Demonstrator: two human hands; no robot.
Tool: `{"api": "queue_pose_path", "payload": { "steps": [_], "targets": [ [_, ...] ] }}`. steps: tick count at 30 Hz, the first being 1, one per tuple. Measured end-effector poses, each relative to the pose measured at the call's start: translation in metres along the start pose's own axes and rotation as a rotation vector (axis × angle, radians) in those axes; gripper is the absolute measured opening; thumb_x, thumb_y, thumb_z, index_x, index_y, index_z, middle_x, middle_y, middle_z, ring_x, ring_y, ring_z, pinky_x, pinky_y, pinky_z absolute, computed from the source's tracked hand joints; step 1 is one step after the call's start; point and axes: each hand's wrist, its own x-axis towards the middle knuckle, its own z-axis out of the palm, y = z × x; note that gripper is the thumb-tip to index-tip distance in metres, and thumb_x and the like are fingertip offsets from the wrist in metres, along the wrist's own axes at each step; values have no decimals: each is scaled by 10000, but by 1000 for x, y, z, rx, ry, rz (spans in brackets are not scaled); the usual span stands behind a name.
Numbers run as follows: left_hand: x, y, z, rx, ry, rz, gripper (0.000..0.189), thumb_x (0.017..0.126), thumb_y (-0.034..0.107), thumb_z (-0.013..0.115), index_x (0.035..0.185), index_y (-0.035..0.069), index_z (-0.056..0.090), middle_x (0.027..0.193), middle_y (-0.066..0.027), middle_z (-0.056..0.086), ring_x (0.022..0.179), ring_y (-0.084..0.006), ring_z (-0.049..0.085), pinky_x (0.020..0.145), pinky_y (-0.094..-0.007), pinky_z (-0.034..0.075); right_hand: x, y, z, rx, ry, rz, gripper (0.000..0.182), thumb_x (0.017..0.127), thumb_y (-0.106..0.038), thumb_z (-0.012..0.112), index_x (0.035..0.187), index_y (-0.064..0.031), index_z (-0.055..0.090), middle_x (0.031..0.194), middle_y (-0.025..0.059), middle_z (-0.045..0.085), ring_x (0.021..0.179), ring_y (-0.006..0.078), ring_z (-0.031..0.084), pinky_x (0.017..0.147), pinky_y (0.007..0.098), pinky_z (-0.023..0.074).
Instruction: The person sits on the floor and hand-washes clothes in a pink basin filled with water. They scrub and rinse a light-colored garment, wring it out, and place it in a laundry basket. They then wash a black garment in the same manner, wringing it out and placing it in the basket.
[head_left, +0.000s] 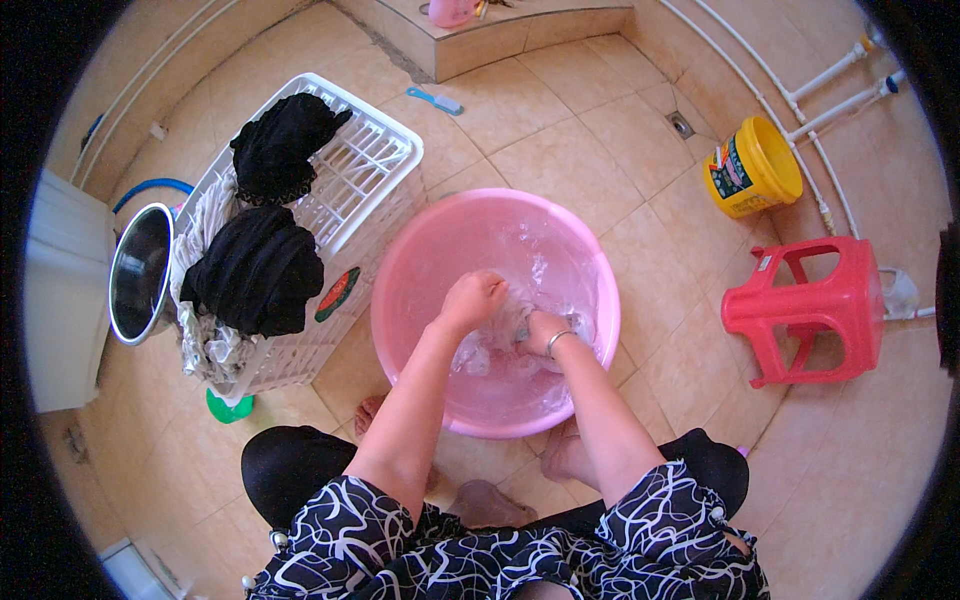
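Note:
A round pink plastic basin (420, 247) with water in it stands on the tiled floor between my feet. My left hand (474, 298) is over the middle of the basin, its fingers curled; whether cloth is in them is hard to see. Lower right of it, my right hand (545, 332), with a silver bracelet at the wrist, reaches into the water, its fingers partly hidden at a pale, wet, translucent-looking cloth (480, 356). The cloth lies in the water below and between both hands, its outline blurred by ripples and glare.
Left of the basin stands a white plastic crate (375, 195) with black garments (259, 270) and pale cloth on top, beside a dark bowl (141, 274). A blue brush (435, 100) lies beyond. Rightward are a yellow bucket (754, 166), a red stool (806, 311) and a floor drain (680, 125).

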Motion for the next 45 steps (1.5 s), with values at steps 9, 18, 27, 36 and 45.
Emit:
{"api": "queue_pose_path", "payload": {
  "steps": [9,18,27,36,45],
  "targets": [
    [-1,12,-12,-1438,-443,-310,564,814,507,329,1011,13,516,970,-101,548,813,-180,547,745,-298,431,-80,-56,-106,725,177,-496,251,597,-160,591,794,-7,562,718,78,593,634,154,562,611,274,450],
    [-26,70,-23,-1569,-491,96,862,587,434,685,1214,23,260,1158,-95,405,1045,-211,418,869,-352,362,-43,-34,-125,1807,857,-255,183,607,-141,595,716,5,584,715,35,571,617,127,529,562,233,427],
    [-39,64,11,-1625,-544,-581,353,686,177,607,941,-34,484,767,-116,579,674,-207,584,634,-349,483,-5,5,-92,874,212,106,394,689,-370,574,770,15,589,657,56,562,562,155,540,466,268,433],
    [-37,72,9,-1977,-518,-382,312,686,118,502,940,-59,468,777,-160,571,643,-223,591,605,-336,509,-7,102,-57,1880,42,-157,548,645,-564,539,891,-74,537,826,98,577,715,203,582,623,375,490],
    [-49,85,3,-1389,-670,-458,397,642,131,573,983,-36,460,830,-128,550,748,-197,557,679,-309,462,-39,9,-97,1743,-135,-802,392,689,-382,600,894,-57,522,1006,149,491,809,230,528,689,330,450]
  ]
}}
